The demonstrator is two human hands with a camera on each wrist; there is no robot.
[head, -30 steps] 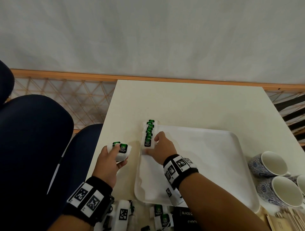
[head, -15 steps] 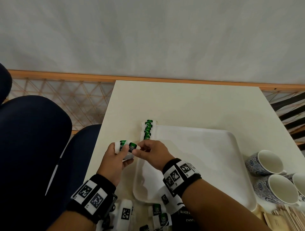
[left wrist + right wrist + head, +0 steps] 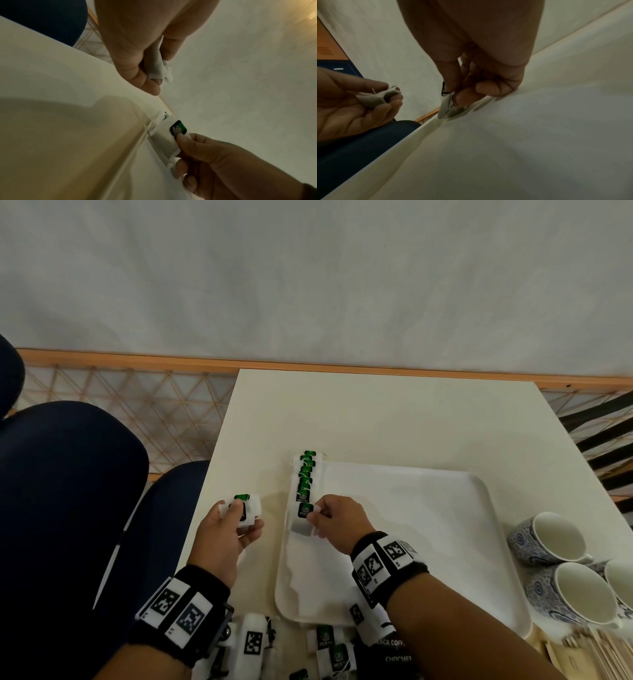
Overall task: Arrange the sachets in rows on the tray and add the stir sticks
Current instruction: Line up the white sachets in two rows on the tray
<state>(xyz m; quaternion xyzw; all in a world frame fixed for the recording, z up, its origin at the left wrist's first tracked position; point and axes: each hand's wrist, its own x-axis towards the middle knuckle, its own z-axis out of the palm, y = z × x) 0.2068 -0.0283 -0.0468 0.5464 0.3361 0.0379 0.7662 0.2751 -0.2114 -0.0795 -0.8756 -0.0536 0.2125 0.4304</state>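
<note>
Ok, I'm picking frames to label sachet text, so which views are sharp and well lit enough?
Head view: evenly lit, green labels on the sachet row visible but small. Left wrist view: warm cast, soft blur, the label on the sachet in the right hand smeared. Right wrist view: dim, shadowed, no label readable.

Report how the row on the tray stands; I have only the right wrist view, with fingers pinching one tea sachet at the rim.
Observer: One row of white, green-labelled tea sachets runs along the left edge of the white plastic tray; the right hand holds its sachet at the row's near end.
Operator: Place the left hand for me.
Observer: The left hand holds spare green-labelled sachets over the cream table, left of the tray.
Operator: Find the stir sticks.
Observer: Pale wooden stir sticks lie off the tray, at the table's near right corner.
</note>
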